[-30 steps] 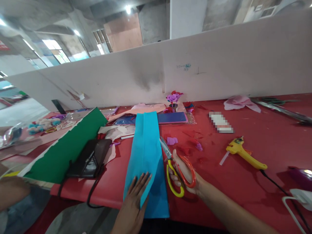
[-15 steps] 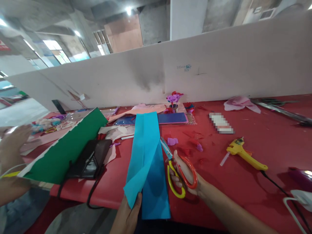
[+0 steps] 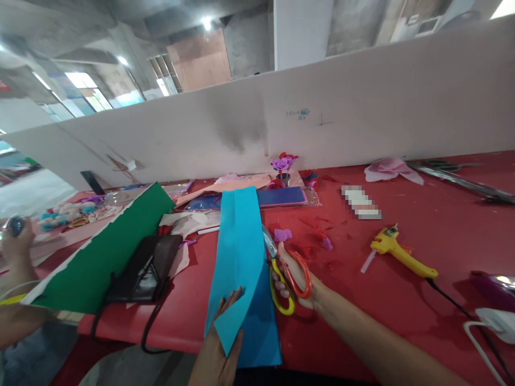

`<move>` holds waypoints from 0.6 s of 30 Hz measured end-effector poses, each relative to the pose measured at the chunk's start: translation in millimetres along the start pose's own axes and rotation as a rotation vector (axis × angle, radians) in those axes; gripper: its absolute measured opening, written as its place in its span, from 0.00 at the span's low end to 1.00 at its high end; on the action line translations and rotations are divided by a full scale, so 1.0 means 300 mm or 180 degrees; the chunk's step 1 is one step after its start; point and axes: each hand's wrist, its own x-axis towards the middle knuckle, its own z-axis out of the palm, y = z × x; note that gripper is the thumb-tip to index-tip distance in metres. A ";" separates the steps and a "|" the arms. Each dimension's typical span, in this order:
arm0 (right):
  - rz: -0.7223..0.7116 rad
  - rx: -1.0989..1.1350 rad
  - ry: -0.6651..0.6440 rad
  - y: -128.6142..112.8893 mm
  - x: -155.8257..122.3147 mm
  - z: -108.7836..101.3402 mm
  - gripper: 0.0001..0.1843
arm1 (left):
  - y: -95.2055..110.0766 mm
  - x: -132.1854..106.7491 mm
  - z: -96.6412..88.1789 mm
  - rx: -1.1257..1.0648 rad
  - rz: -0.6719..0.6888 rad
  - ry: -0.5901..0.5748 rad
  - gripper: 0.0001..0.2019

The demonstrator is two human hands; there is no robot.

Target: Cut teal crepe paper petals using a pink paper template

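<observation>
A long light-blue paper sheet (image 3: 237,241) stretches away from me, over a darker blue layer (image 3: 259,338). Its near right edge is folded over into a pointed flap. My left hand (image 3: 217,348) lies at the near end, fingers spread flat on the sheet; the flap covers part of the palm and the thumb sticks out on the right. Held in my right hand (image 3: 289,271) are scissors (image 3: 287,308) with one red and one yellow handle loop. Their blades point away from me, beside the sheet's right edge. Whether the blades touch the paper I cannot tell.
On the red table (image 3: 330,327) lie a yellow glue gun (image 3: 402,254), a pixelated object (image 3: 360,202) and purple scraps (image 3: 282,235). Purple flowers (image 3: 284,162) stand behind. Left are a black bag (image 3: 145,268), a green board (image 3: 116,246) and another person's hand (image 3: 18,236).
My left hand has gone from gripping the sheet's near corner to lying flat on the sheet, slightly farther forward. The scissors stay in my right hand. The other person's hand now shows more clearly.
</observation>
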 end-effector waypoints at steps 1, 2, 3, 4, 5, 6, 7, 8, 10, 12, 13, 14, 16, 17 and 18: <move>0.0019 0.0032 0.0003 0.004 0.011 -0.004 0.33 | -0.012 0.002 0.001 0.0086 0.0111 -0.0030 0.26; 0.0017 0.0072 -0.0001 0.008 0.020 -0.008 0.33 | -0.024 0.004 0.002 0.0173 0.0224 -0.0039 0.25; 0.0000 0.0109 -0.0010 0.013 0.028 -0.011 0.33 | -0.034 0.005 0.004 0.0264 0.0338 -0.0034 0.25; -0.0022 0.0131 -0.0017 0.018 0.034 -0.013 0.32 | -0.042 0.005 0.006 0.0350 0.0445 -0.0037 0.25; -0.0040 0.0137 -0.0022 0.022 0.039 -0.014 0.32 | -0.049 0.006 0.009 0.0421 0.0532 -0.0038 0.24; -0.0067 0.0127 -0.0017 0.025 0.041 -0.014 0.31 | -0.054 0.006 0.012 0.0479 0.0592 -0.0032 0.24; -0.0112 0.0108 -0.0005 0.027 0.042 -0.012 0.30 | -0.058 0.006 0.015 0.0524 0.0636 -0.0036 0.24; -0.0152 0.0077 0.0018 0.029 0.042 -0.010 0.29 | -0.062 0.007 0.017 0.0557 0.0662 -0.0031 0.24; -0.0237 0.0018 0.0081 0.031 0.039 -0.003 0.28 | -0.064 0.010 0.017 0.0605 0.0688 -0.0049 0.24; -0.0320 -0.0013 0.0117 0.032 0.034 0.004 0.28 | -0.060 0.013 0.014 0.0597 0.0664 -0.0075 0.23; -0.0361 -0.0026 0.0130 0.032 0.032 0.008 0.28 | -0.054 0.014 0.011 0.0552 0.0613 -0.0087 0.23; -0.0400 -0.0036 0.0139 0.032 0.030 0.010 0.28 | -0.045 0.015 0.007 0.0483 0.0532 -0.0090 0.24; -0.0452 -0.0046 0.0145 0.034 0.029 0.010 0.28 | -0.019 0.012 0.000 0.0283 0.0308 -0.0028 0.25; -0.0464 -0.0045 0.0146 0.035 0.030 0.009 0.28 | -0.003 0.009 -0.003 0.0156 0.0177 0.0028 0.26; -0.0469 -0.0042 0.0141 0.037 0.032 0.008 0.28 | 0.014 0.006 -0.006 0.0012 0.0037 0.0096 0.26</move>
